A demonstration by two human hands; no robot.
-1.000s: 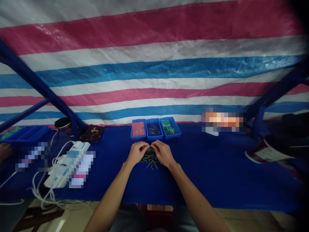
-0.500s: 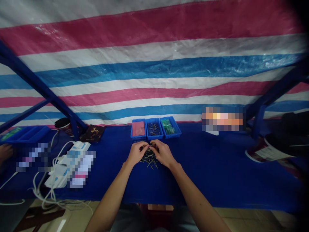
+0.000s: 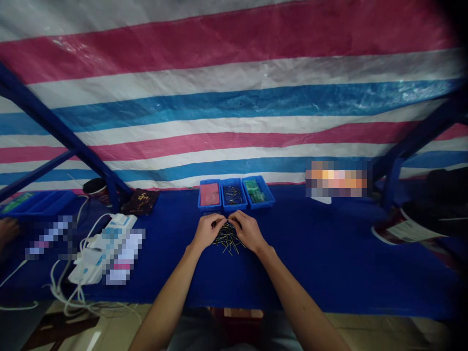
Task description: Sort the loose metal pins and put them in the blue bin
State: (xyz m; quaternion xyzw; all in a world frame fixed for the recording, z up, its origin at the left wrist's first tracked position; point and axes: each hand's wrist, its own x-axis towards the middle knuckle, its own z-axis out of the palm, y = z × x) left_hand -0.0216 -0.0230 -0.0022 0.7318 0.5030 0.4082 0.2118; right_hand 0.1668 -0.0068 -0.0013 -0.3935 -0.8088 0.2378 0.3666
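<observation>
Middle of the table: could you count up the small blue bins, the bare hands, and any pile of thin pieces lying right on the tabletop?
Small blue bins: 3
Bare hands: 2
Pile of thin pieces: 1
Total: 6

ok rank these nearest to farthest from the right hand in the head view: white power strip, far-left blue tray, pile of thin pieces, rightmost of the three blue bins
1. Pile of thin pieces: just left of the right hand.
2. Rightmost blue bin: just beyond the hand.
3. White power strip: well to the left.
4. Blue tray: far left edge.
</observation>
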